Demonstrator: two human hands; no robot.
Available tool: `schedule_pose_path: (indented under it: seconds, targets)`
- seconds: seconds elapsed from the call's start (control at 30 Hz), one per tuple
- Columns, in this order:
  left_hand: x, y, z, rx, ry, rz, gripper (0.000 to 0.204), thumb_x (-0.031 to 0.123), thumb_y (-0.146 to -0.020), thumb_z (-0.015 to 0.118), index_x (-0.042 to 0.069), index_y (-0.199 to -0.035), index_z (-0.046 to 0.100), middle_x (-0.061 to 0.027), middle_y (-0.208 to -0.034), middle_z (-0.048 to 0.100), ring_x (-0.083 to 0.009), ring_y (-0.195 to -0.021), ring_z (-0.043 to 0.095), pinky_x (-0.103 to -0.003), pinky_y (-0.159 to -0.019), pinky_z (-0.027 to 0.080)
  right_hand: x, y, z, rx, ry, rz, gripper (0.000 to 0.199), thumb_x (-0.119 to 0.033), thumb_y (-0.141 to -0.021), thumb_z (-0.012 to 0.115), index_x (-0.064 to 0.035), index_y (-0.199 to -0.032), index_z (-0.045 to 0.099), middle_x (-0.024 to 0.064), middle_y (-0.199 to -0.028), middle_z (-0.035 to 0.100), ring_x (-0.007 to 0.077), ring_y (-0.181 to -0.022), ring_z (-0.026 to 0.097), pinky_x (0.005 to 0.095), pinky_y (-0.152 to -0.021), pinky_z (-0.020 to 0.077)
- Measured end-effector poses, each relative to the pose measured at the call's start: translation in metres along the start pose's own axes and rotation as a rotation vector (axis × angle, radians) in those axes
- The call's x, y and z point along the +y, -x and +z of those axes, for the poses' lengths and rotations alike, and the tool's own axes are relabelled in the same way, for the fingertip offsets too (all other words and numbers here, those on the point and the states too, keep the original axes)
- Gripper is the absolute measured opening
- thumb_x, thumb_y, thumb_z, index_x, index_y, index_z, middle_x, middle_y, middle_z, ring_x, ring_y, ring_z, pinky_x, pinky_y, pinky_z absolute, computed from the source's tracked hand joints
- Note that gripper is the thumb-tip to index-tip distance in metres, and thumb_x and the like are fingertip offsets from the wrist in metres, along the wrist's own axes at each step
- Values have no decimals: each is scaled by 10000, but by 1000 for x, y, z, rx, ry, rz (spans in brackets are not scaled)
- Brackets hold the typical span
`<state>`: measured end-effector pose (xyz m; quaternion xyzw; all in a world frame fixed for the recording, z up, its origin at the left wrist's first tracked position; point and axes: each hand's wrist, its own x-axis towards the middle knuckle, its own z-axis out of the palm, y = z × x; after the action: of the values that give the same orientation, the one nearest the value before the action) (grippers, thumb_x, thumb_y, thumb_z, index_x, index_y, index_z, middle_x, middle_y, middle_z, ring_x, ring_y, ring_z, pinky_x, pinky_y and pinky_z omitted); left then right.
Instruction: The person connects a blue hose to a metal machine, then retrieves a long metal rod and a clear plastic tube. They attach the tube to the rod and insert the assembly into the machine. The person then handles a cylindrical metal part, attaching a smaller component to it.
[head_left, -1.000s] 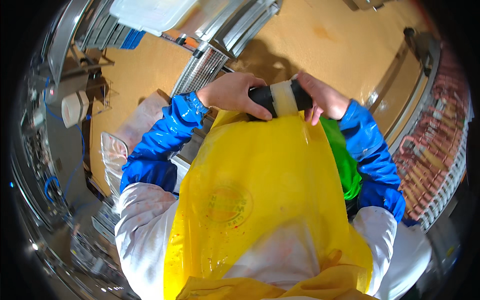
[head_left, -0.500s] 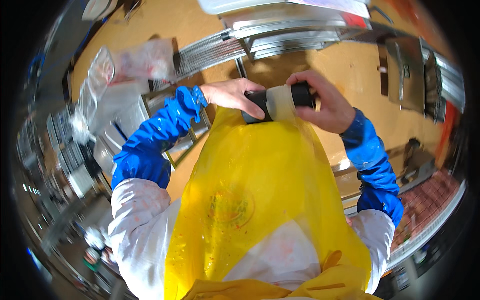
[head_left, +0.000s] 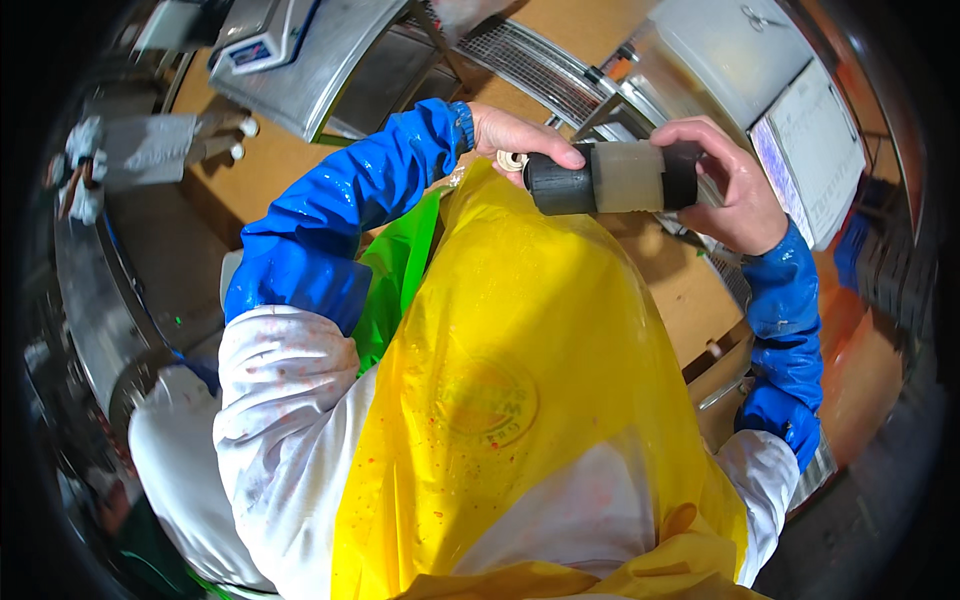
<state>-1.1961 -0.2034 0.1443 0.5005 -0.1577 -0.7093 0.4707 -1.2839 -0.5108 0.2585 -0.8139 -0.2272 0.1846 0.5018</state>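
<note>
Left hand [head_left: 515, 140], bare, closed round the dark grey end of a short cylinder with a cloudy white middle and black end caps [head_left: 612, 177], thumb laid along its near side. Right hand [head_left: 728, 185] wrapped round the opposite black cap, fingers curled over the top, palm behind it. Cylinder held level between the two, out in front of the chest and just above the upper edge of a glossy yellow plastic apron [head_left: 520, 380]. Blue waterproof oversleeves [head_left: 330, 230] on both forearms, over a white coat spotted with red. Small pale ring-shaped part [head_left: 512, 159] tucked just beneath the left fingers; could not tell whether gripped or merely close by. Behind the hands, a slotted steel grating [head_left: 545, 65] and a white lidded bin [head_left: 735, 55] on a brown floor.

Looked like the step of twisting or pulling the two ends against each other, either seating a cap or working one loose; direction impossible to tell. Next move would call for a firm counter-grip on the grey end, a turn of the right wrist, and care with wet, slippery surfaces.
</note>
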Motion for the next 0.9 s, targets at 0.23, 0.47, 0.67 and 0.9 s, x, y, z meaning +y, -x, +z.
schedule_pose_path:
  seconds: [0.23,0.47,0.67,0.9]
  targets:
    - [12,-3,5,88,-107,105,557,629,-935,703,83,-1040,673,40,-711,573,-30,-512,470,-197,-424,320,37,-32,-33,-281,-625,704,568,-468,-1054,556,-47,-1435,543,138,-1296,615,183,-1130,668,355,-858,583]
    - [-19,-9,7,142,-36,111,556,539,-901,790,134,-1268,682,60,-1010,659,-76,-880,590,-258,-681,490,32,-44,-36,-181,118,-407,597,-329,-778,796,-44,-1280,642,182,-1275,617,379,-1257,580,462,-1137,431]
    - [33,-23,35,359,-348,177,540,538,-878,838,97,-1172,732,9,-947,721,-139,-906,650,-296,-831,530,80,-20,-36,-189,-513,520,512,-459,-1087,564,-84,-1434,521,109,-1213,649,185,-1173,621,364,-1045,491]
    - [-37,-10,-6,100,-180,138,495,494,-926,796,100,-1208,695,64,-841,626,-54,-630,520,-229,-543,410,-14,-20,-26,-95,265,-328,514,-95,-679,819,-72,-1179,708,130,-1170,623,303,-1094,635,394,-1011,507]
